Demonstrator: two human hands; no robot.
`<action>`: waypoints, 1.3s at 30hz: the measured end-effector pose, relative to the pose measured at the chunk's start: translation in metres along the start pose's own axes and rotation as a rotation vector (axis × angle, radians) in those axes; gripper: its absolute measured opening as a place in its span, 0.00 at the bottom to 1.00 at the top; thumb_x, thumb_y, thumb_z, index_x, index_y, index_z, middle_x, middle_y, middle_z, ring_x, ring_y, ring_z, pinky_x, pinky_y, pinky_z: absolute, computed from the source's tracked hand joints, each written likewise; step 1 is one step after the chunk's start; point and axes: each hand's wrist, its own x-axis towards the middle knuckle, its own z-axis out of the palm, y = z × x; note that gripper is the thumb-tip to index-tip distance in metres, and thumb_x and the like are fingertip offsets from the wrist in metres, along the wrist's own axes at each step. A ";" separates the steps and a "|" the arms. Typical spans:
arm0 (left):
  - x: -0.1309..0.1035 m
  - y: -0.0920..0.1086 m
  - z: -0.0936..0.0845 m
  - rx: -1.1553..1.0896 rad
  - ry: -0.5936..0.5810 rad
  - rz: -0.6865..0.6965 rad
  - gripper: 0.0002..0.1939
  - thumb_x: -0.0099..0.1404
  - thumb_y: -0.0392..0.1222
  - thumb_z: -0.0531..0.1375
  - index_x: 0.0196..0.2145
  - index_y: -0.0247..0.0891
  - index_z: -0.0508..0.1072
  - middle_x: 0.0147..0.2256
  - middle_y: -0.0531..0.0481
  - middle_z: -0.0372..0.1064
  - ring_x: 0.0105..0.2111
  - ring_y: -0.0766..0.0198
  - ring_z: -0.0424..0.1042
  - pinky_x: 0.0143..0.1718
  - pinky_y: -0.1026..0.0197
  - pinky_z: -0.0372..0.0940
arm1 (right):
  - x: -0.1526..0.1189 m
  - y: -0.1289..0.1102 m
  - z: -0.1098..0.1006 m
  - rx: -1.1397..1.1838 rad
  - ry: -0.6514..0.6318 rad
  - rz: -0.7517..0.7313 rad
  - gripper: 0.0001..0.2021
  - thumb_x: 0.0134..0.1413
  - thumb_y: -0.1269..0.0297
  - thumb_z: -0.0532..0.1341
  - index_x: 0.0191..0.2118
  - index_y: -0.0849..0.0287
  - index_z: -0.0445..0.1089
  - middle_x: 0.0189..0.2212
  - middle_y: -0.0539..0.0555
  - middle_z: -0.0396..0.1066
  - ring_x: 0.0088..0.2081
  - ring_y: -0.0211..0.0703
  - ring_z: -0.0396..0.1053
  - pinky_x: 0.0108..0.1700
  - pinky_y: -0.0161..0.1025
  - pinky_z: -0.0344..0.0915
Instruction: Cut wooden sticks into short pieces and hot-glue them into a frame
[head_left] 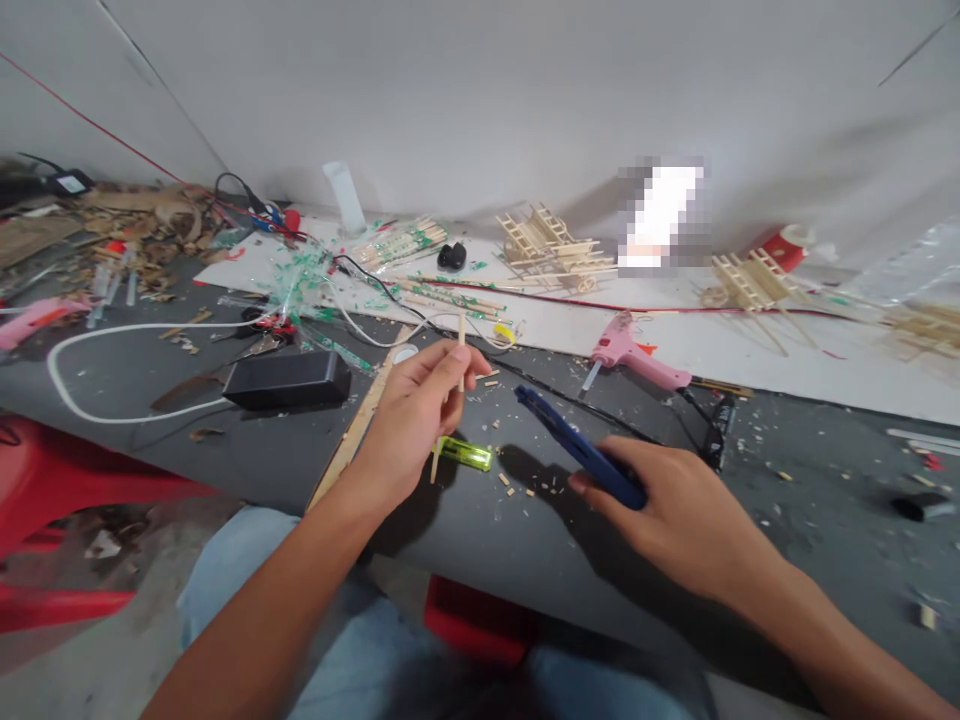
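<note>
My left hand (420,410) is closed in a pinch around a thin wooden stick (462,335). The stick stands nearly upright above the thumb, and a thin wooden length also shows below the hand; I cannot tell if it is the same piece. In my right hand (667,500) is a long dark blue hand tool (574,440), its far end pointing up and left towards the stick without touching it. Its exact kind is unclear. Below and between the hands, a yellow-green plastic piece (466,454) lies on the grey table (465,530) beside small cut wood bits (510,488).
A pink glue gun (637,358) lies ahead on the right, its cord running nearby. Small wooden stick models (551,245) stand on a white board (585,335) behind. Left are a black box (289,380), a white cable (56,370) and bundled sticks (405,243).
</note>
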 end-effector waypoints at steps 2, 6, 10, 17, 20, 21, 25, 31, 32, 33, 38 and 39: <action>-0.002 -0.001 -0.001 -0.027 -0.087 0.012 0.13 0.70 0.48 0.61 0.32 0.36 0.75 0.28 0.55 0.62 0.18 0.76 0.51 0.20 0.66 0.42 | 0.000 0.007 0.003 -0.074 0.127 -0.006 0.21 0.65 0.45 0.55 0.46 0.59 0.71 0.38 0.58 0.76 0.40 0.57 0.74 0.40 0.47 0.64; -0.014 -0.006 0.005 0.055 -0.263 0.015 0.16 0.72 0.52 0.59 0.34 0.37 0.74 0.27 0.55 0.62 0.21 0.73 0.55 0.22 0.66 0.47 | 0.001 0.013 0.014 -0.223 0.220 -0.081 0.32 0.64 0.43 0.57 0.60 0.66 0.66 0.46 0.66 0.74 0.49 0.64 0.71 0.51 0.56 0.67; -0.027 -0.015 0.014 0.175 -0.361 0.061 0.18 0.75 0.53 0.55 0.36 0.37 0.74 0.26 0.55 0.62 0.25 0.70 0.58 0.27 0.65 0.53 | -0.001 0.012 0.020 -0.287 0.215 -0.145 0.34 0.62 0.46 0.60 0.65 0.66 0.64 0.52 0.70 0.71 0.52 0.70 0.69 0.53 0.63 0.67; -0.032 -0.023 0.020 0.288 -0.407 0.085 0.18 0.75 0.53 0.54 0.37 0.37 0.74 0.27 0.55 0.62 0.27 0.67 0.60 0.30 0.64 0.54 | 0.003 -0.012 -0.014 0.526 0.315 -0.234 0.18 0.67 0.55 0.60 0.59 0.53 0.70 0.37 0.53 0.74 0.38 0.44 0.73 0.40 0.41 0.71; -0.032 -0.023 0.020 0.290 -0.425 0.114 0.18 0.76 0.52 0.53 0.33 0.38 0.70 0.27 0.55 0.61 0.28 0.67 0.59 0.33 0.64 0.55 | 0.013 -0.028 -0.028 0.763 0.212 -0.221 0.14 0.65 0.56 0.62 0.53 0.51 0.74 0.30 0.49 0.74 0.31 0.39 0.73 0.34 0.36 0.69; -0.032 -0.024 0.021 0.295 -0.424 0.121 0.19 0.76 0.52 0.53 0.31 0.38 0.68 0.28 0.55 0.60 0.29 0.67 0.59 0.33 0.64 0.55 | 0.016 -0.032 -0.031 0.792 0.172 -0.221 0.12 0.65 0.57 0.63 0.51 0.51 0.75 0.30 0.49 0.76 0.31 0.39 0.73 0.34 0.36 0.69; -0.034 -0.029 0.022 0.289 -0.421 0.065 0.17 0.74 0.54 0.55 0.36 0.38 0.70 0.29 0.54 0.60 0.29 0.66 0.60 0.32 0.64 0.56 | 0.021 -0.036 -0.029 0.802 0.161 -0.232 0.05 0.61 0.59 0.66 0.38 0.52 0.79 0.29 0.50 0.78 0.30 0.41 0.74 0.32 0.38 0.70; -0.039 -0.034 0.027 0.192 -0.336 0.026 0.16 0.76 0.52 0.52 0.53 0.40 0.68 0.40 0.48 0.72 0.36 0.64 0.68 0.39 0.62 0.62 | 0.011 -0.023 -0.013 1.103 0.494 -0.125 0.06 0.62 0.57 0.66 0.39 0.51 0.75 0.26 0.49 0.77 0.22 0.40 0.71 0.24 0.39 0.70; -0.039 -0.033 0.028 0.197 -0.298 0.023 0.16 0.77 0.51 0.51 0.51 0.40 0.69 0.39 0.49 0.72 0.34 0.65 0.67 0.38 0.63 0.62 | 0.011 -0.023 -0.011 1.122 0.528 -0.114 0.06 0.63 0.57 0.66 0.40 0.51 0.75 0.29 0.50 0.78 0.24 0.42 0.73 0.26 0.41 0.72; -0.039 -0.033 0.028 0.187 -0.261 0.018 0.16 0.77 0.51 0.51 0.50 0.39 0.70 0.37 0.49 0.72 0.33 0.65 0.67 0.38 0.63 0.62 | 0.011 -0.023 -0.009 1.120 0.538 -0.105 0.06 0.63 0.57 0.65 0.41 0.51 0.75 0.31 0.52 0.79 0.26 0.43 0.74 0.29 0.43 0.74; -0.033 -0.034 0.028 -0.097 -0.194 -0.074 0.14 0.73 0.50 0.60 0.48 0.38 0.73 0.30 0.51 0.73 0.32 0.66 0.73 0.39 0.64 0.67 | 0.013 -0.029 -0.001 1.130 0.498 -0.107 0.04 0.67 0.59 0.62 0.45 0.48 0.73 0.33 0.49 0.81 0.28 0.41 0.77 0.33 0.41 0.77; -0.032 -0.035 0.028 -0.153 -0.190 -0.094 0.14 0.72 0.49 0.61 0.49 0.38 0.74 0.31 0.51 0.75 0.33 0.66 0.75 0.41 0.65 0.68 | 0.013 -0.030 0.001 1.151 0.491 -0.107 0.06 0.66 0.60 0.64 0.47 0.49 0.72 0.34 0.49 0.81 0.29 0.40 0.78 0.34 0.40 0.77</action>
